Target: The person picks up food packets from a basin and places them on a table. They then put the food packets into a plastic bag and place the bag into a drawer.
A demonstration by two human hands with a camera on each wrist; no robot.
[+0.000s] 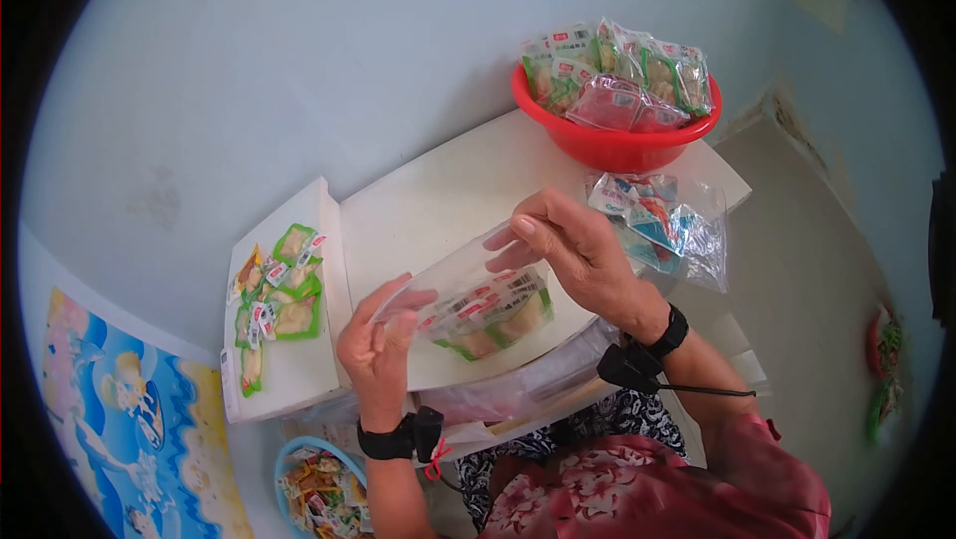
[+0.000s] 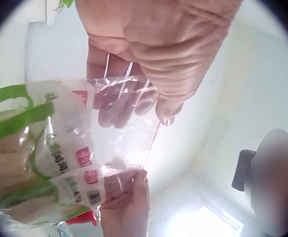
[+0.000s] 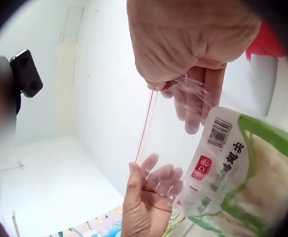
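Between both hands a clear zip bag [image 1: 448, 280] is held up over the white table, its red zip line [image 3: 145, 126] stretched along the upper edge. Inside it sit several green-and-white food packets [image 1: 495, 328] with pale contents, at the bottom of the bag. My left hand [image 1: 378, 348] pinches one top corner between thumb and fingers. At the opposite corner my right hand [image 1: 576, 248] pinches the edge likewise. Fingers of both hands show through the clear film in the wrist views.
A red basin [image 1: 622, 145] full of bagged packets stands at the back right. Near it lie printed clear bags [image 1: 687, 240]. Loose green packets [image 1: 296, 317] lie on the raised white surface at left. A blue basket [image 1: 282, 459] of small packets is below.
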